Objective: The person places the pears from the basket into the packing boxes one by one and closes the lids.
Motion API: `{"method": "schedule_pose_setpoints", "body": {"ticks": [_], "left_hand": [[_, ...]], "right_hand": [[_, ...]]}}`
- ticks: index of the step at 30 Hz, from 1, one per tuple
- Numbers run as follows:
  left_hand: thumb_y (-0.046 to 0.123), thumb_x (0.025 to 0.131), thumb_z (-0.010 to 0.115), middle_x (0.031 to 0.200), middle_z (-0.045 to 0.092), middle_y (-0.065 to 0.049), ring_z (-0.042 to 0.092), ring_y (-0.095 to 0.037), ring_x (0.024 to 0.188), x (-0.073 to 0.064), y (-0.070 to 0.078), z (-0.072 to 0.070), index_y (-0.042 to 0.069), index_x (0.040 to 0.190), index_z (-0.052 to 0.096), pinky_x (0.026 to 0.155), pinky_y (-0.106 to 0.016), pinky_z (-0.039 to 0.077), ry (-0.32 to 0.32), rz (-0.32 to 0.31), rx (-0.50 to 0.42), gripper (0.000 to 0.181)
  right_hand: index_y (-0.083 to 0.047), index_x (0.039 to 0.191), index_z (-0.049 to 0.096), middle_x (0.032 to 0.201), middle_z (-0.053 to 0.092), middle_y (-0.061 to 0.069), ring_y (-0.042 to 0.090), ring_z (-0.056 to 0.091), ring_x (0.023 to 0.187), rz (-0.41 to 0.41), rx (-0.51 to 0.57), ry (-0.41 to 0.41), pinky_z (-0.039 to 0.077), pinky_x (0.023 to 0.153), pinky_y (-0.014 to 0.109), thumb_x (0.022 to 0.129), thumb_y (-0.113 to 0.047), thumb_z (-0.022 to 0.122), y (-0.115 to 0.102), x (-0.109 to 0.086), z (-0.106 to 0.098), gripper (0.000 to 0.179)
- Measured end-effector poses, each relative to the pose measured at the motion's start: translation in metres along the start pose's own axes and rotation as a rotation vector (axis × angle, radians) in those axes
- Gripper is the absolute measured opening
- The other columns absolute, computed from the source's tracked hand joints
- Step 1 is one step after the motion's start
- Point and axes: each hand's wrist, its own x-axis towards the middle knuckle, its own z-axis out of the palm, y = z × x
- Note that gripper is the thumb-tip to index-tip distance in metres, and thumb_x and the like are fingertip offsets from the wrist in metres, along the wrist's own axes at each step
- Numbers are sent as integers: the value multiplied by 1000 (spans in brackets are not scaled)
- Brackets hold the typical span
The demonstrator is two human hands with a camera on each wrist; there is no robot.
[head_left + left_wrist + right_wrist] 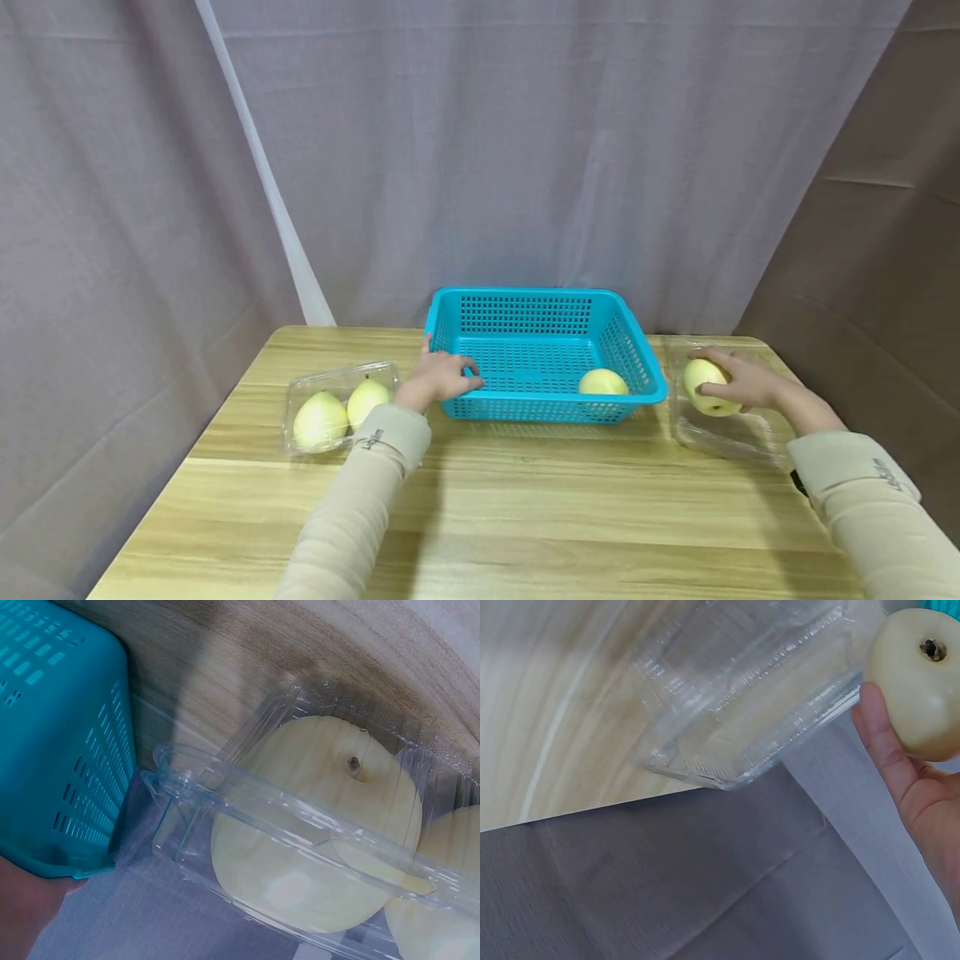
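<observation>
My right hand (738, 379) grips a pale yellow pear (707, 387) over a clear plastic container (720, 437) on the right. In the right wrist view the dark-ended pear (915, 682) sits between the fingers and thumb, apart from the container (727, 727). At the front left corner of a blue plastic basket (525, 363), my left hand (441, 377) holds the rim. One pear (603, 382) lies inside the basket near its front right corner. Left of that hand, a second clear container (341, 379) holds two pears (321, 419), seen closely in the left wrist view.
Everything stands on a wood-grain table (525, 517). Grey curtains (525, 167) hang behind it and along both sides. The basket stands near the table's back edge, between the two containers.
</observation>
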Motion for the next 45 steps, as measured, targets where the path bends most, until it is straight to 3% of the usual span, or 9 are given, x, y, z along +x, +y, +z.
{"method": "schedule_pose_setpoints", "body": {"ticks": [4, 15, 23, 29, 36, 45], "left_hand": [[50, 93, 46, 110, 70, 3, 57, -24, 117, -1, 0, 0, 25, 120, 64, 116, -57, -4, -4, -4, -10, 41], [49, 92, 47, 106, 71, 6, 59, -22, 115, 0, 0, 1, 27, 120, 63, 117, -56, -4, 4, -16, -13, 40], [51, 92, 47, 105, 71, 7, 59, -21, 114, 0, 0, 1, 27, 118, 64, 117, -57, -3, -2, -17, -4, 40], [52, 92, 47, 101, 72, 8, 59, -21, 113, 1, 0, 2, 27, 118, 64, 117, -57, -3, 3, -18, -4, 40], [51, 91, 48, 100, 72, 8, 59, -20, 112, 1, 0, 2, 27, 118, 65, 117, -56, -3, 6, -22, -11, 39], [52, 92, 48, 99, 72, 7, 60, -20, 111, 0, -1, 2, 26, 118, 65, 117, -56, -3, 8, -12, -8, 41]], "right_hand": [[1, 132, 36, 120, 41, 38, 44, 52, 92, 36, 12, -33, 53, 47, 30, 89, -28, 63, 0, -2, 5, 59], [6, 133, 32, 109, 45, 37, 39, 56, 89, 54, 121, -68, 56, 52, 38, 89, -25, 61, 10, -2, 20, 62], [5, 131, 27, 103, 48, 33, 27, 57, 78, 98, 144, -100, 55, 51, 35, 90, -26, 60, 9, -3, 24, 61], [4, 131, 26, 106, 46, 35, 28, 58, 78, 121, 166, -117, 55, 52, 36, 91, -27, 59, 12, -4, 28, 60], [6, 132, 27, 108, 45, 36, 39, 57, 87, 114, 181, -113, 56, 51, 38, 90, -26, 60, 16, -5, 32, 62], [7, 132, 28, 104, 47, 33, 33, 57, 83, 138, 196, -140, 56, 51, 40, 92, -27, 57, 19, -5, 34, 60]]}}
